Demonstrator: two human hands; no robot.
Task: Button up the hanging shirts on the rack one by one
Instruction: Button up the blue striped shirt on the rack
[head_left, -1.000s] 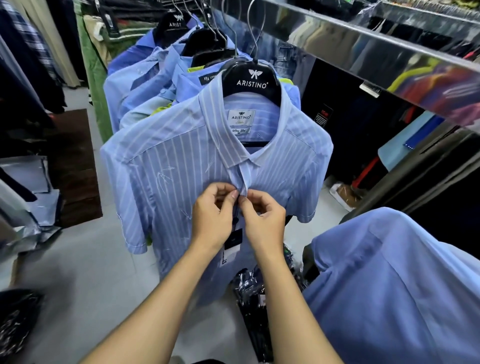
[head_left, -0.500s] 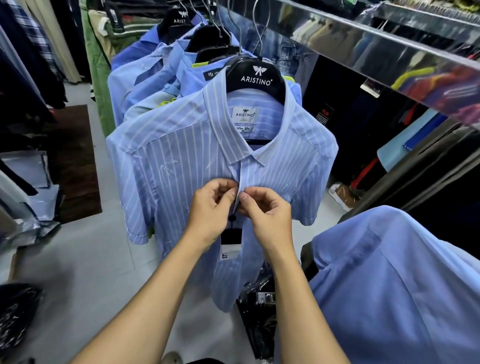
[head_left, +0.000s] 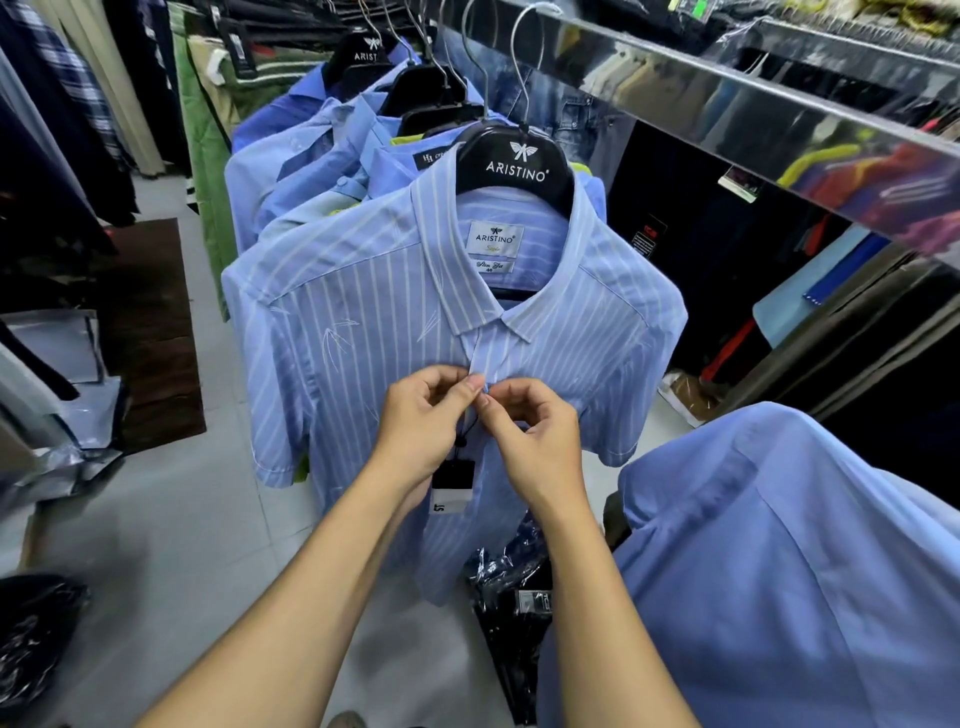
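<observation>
Striped shirt (head_left: 363, 332): your left hand (head_left: 423, 423) and right hand (head_left: 537, 434) both pinch its placket; the swinging hanger (head_left: 511, 161) could pull the button free.

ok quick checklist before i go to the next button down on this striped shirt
1. Blue white-striped shirt hanging square on black hanger: ok.
2. Left hand pinching the placket: ok.
3. Right hand pinching the opposite edge: ok.
4. Current button fully through its hole: cannot tell, fingers hide it.
5. Black-and-white price tag clear of the placket: not ok, it dangles over it.
</observation>
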